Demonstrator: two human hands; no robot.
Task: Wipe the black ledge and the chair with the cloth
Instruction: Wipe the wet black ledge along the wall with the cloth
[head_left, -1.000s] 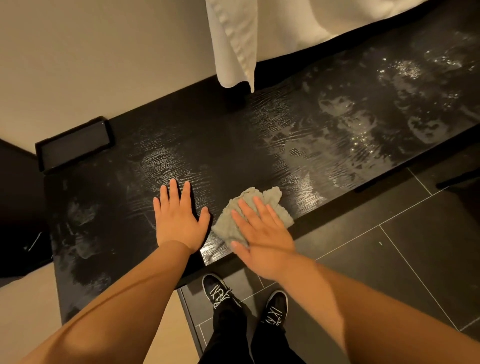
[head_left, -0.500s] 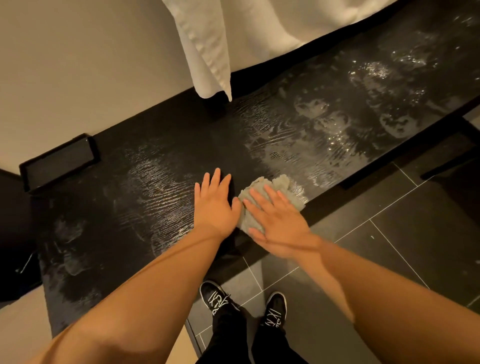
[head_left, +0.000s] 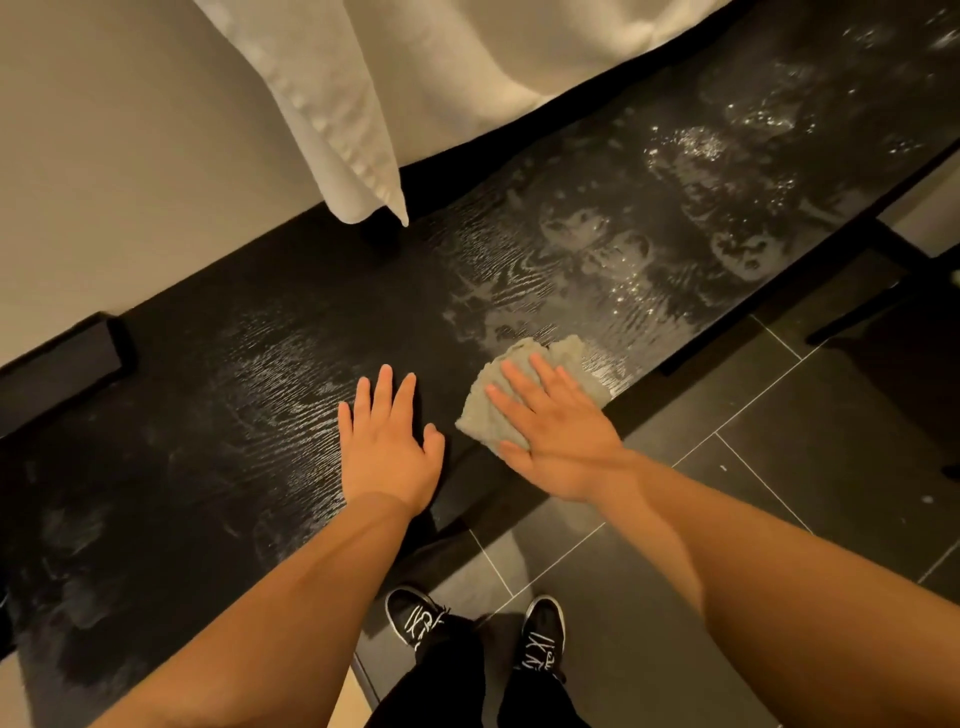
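Note:
The black ledge (head_left: 270, 332) runs diagonally across the view, its wood grain streaked with wet marks and droplets toward the right. A crumpled grey cloth (head_left: 485, 410) lies near the ledge's front edge. My right hand (head_left: 556, 431) presses flat on the cloth with straight fingers. My left hand (head_left: 387, 447) rests flat on the bare ledge just left of the cloth, fingers spread. Dark legs of what may be the chair (head_left: 883, 306) show at the right edge, mostly out of view.
A white curtain (head_left: 343, 114) hangs down over the ledge's back edge. A small black box (head_left: 62, 364) stands at the ledge's far left against the beige wall. Dark floor tiles (head_left: 779, 493) lie in front, with my black shoes (head_left: 540, 634) below.
My right hand has slid the cloth rightward along the front edge over the second. My left hand followed it rightward along the ledge, and a gap has opened between the hands.

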